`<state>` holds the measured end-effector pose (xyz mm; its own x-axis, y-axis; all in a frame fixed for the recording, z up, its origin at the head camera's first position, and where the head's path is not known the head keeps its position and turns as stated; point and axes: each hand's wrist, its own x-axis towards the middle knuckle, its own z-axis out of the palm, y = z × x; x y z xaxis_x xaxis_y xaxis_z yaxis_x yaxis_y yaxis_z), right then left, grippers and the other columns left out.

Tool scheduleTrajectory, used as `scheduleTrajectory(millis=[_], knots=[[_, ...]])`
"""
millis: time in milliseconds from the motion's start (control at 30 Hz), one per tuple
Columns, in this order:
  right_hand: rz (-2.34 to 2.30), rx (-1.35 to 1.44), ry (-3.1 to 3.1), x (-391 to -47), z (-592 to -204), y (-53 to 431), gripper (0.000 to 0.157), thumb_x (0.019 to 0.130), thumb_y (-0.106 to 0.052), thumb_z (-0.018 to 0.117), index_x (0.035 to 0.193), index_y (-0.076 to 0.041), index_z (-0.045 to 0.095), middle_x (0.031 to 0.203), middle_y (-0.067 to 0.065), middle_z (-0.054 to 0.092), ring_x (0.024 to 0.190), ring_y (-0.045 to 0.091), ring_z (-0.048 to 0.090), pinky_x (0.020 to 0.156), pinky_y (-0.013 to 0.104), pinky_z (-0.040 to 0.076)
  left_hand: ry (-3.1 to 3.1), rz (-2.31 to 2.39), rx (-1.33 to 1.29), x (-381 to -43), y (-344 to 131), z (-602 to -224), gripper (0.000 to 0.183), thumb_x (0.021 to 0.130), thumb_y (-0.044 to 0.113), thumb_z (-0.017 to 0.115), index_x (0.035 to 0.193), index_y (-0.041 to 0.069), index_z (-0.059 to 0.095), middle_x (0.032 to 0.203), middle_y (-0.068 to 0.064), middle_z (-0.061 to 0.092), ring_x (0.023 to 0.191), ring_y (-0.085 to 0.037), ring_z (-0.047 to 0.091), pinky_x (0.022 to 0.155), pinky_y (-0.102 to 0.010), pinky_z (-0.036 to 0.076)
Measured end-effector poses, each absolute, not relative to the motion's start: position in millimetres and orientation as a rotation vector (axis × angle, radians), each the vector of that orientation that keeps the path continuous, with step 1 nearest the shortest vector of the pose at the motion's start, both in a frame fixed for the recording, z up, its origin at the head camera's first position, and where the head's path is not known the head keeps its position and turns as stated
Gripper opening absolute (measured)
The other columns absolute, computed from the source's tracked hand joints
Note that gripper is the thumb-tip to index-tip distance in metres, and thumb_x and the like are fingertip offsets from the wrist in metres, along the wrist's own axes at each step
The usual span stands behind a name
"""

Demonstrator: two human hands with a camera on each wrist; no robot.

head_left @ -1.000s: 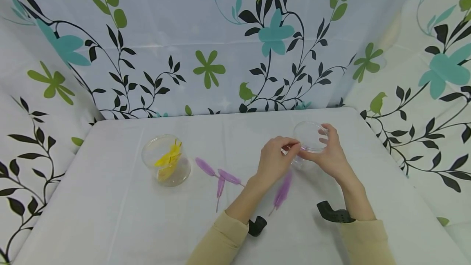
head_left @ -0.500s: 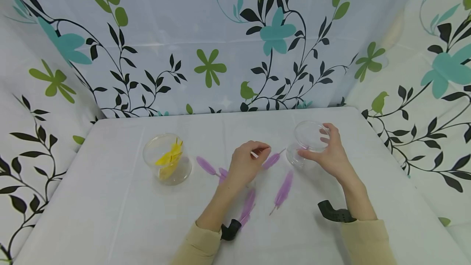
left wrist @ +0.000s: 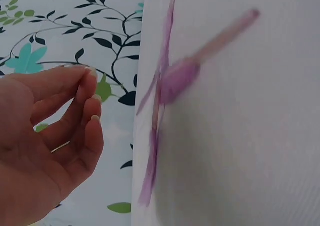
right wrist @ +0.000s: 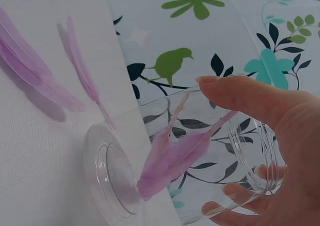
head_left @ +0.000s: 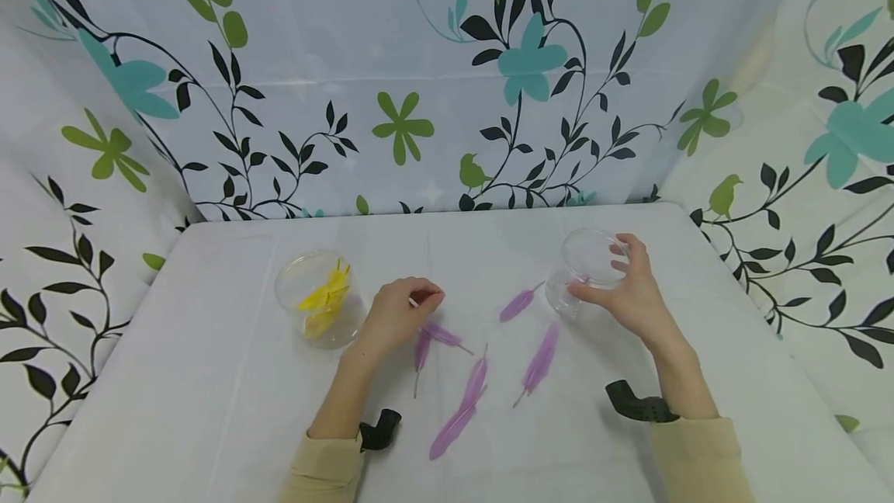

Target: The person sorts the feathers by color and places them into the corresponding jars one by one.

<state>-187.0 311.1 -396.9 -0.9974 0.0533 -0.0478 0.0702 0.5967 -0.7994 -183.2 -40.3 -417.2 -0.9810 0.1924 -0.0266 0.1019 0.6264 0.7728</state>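
Observation:
In the head view my right hand holds a clear jar at the right of the table, thumb on the near side and fingers on the far side. Two purple feathers show inside it in the right wrist view. My left hand hovers over the middle of the table, fingers loosely bent and nothing seen between them. Beside and below it, a purple feather crosses another feather. From the left wrist view, the left fingertips are apart from the feathers.
To the left stands another clear jar with yellow feathers inside. Several more purple feathers lie in front, among them one feather near the right jar. A patterned cloth hangs behind the white table.
The left hand has moved from the right jar leftward across the table, uncovering feathers on the way. The right hand stays at the jar. The view has shifted slightly.

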Motion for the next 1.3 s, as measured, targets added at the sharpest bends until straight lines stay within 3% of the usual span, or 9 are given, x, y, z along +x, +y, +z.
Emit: scheduleTrajectory(millis=[500, 800, 1300], knots=[[-1.386, 0.107, 2.776, -185.0, -394.5, 308.5, 0.119, 0.079, -0.042, 0.084, 0.157, -0.01, 0.0, 0.16, 0.026, 0.021, 0.143, 0.05, 0.027, 0.102, 0.071, 0.039, 2.644, 0.898, 0.377, -184.1, -62.3, -418.1, 0.006, 0.086, 0.01, 0.077, 0.086, 0.016, 0.076, 0.086, 0.005, 0.064, 0.083, -0.014, 0.055, 0.081, -0.032, 0.05], [-1.391, 0.088, 2.783, -185.1, -394.8, 309.4, 0.119, 0.079, -0.041, 0.084, 0.157, -0.009, 0.0, 0.16, 0.026, 0.021, 0.143, 0.051, 0.027, 0.101, 0.072, 0.038, 2.674, 0.816, 0.375, -185.5, -59.8, -424.4, 0.014, 0.086, 0.013, 0.077, 0.076, 0.017, 0.069, 0.08, 0.006, 0.065, 0.079, -0.015, 0.053, 0.077, -0.033, 0.048], [-1.381, 0.085, 2.788, -186.5, -397.2, 311.4, 0.119, 0.079, -0.042, 0.084, 0.157, -0.01, 0.0, 0.16, 0.025, 0.022, 0.143, 0.05, 0.028, 0.101, 0.072, 0.038, 2.709, 0.819, 0.377, -183.2, -57.4, -423.6, 0.008, 0.093, 0.015, 0.07, 0.086, 0.017, 0.067, 0.086, 0.004, 0.065, 0.087, -0.019, 0.053, 0.084, -0.037, 0.048]])
